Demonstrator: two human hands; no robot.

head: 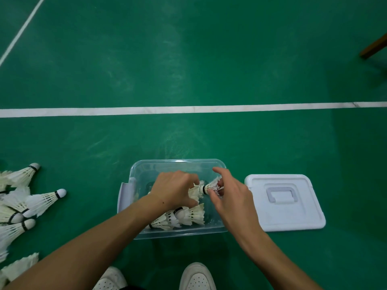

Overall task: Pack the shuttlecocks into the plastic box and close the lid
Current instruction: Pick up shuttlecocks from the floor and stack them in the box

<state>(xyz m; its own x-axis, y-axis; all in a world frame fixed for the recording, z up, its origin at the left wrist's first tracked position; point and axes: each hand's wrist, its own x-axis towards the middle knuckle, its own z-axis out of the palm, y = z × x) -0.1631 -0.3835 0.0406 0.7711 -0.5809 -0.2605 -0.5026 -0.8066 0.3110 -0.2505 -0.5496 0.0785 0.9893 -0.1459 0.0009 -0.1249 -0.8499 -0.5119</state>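
Note:
A clear plastic box (209, 232) stands open on the green floor in front of me. Both hands are over it. My left hand (173, 190) grips the feathers of a white shuttlecock (196, 192). My right hand (231, 195) pinches a second shuttlecock (213, 185), which is nested into the first, its index finger raised. Several more shuttlecocks (182, 217) lie in the box's near end. The white lid (284, 203) with a handle recess lies flat on the floor just right of the box.
A heap of loose white shuttlecocks (18, 204) lies on the floor at the left edge. My two white shoes (196, 277) are below the box. A white court line (188, 109) crosses beyond it. A brown wooden leg (374, 46) shows top right.

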